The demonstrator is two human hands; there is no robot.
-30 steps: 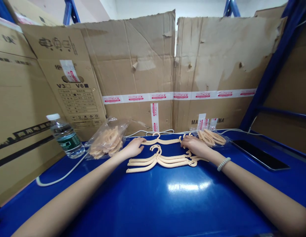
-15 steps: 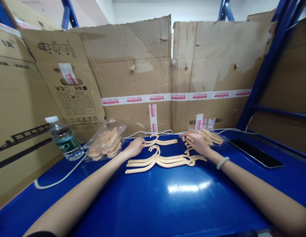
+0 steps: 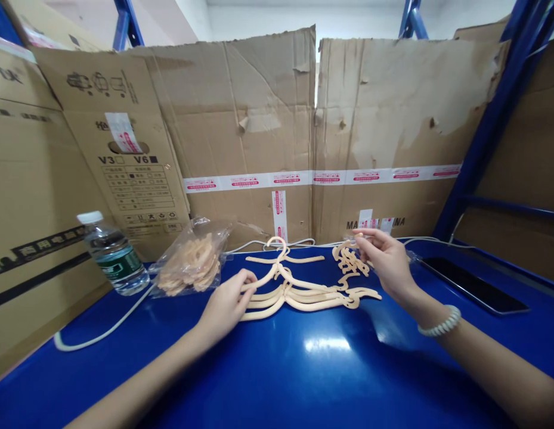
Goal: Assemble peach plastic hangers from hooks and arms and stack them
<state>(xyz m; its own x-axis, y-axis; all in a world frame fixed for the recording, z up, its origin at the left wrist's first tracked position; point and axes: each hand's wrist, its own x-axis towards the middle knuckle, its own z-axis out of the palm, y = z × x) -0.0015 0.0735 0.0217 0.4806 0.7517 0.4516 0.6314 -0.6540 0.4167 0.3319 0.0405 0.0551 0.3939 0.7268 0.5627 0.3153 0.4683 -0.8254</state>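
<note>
Several small beige plastic hangers [image 3: 303, 292] lie stacked on the blue table [image 3: 303, 369]. One more hanger [image 3: 285, 257] lies behind them. My left hand [image 3: 227, 304] pinches the left end of a hanger in the stack and lifts it slightly. My right hand [image 3: 386, 262] is raised above the table with its fingers curled, holding small beige clips [image 3: 350, 262] at the stack's right end. A bead bracelet [image 3: 440, 325] is on my right wrist.
A clear bag of beige parts [image 3: 191, 262] and a water bottle [image 3: 112, 253] stand at the left. A white cable [image 3: 111, 322] runs along the back. A dark phone [image 3: 473, 283] lies at the right. Cardboard walls [image 3: 259, 131] enclose the back and left.
My left hand came back from the far hanger to the stack's left end and took hold of a hanger. My right hand rose off the table with the clips.
</note>
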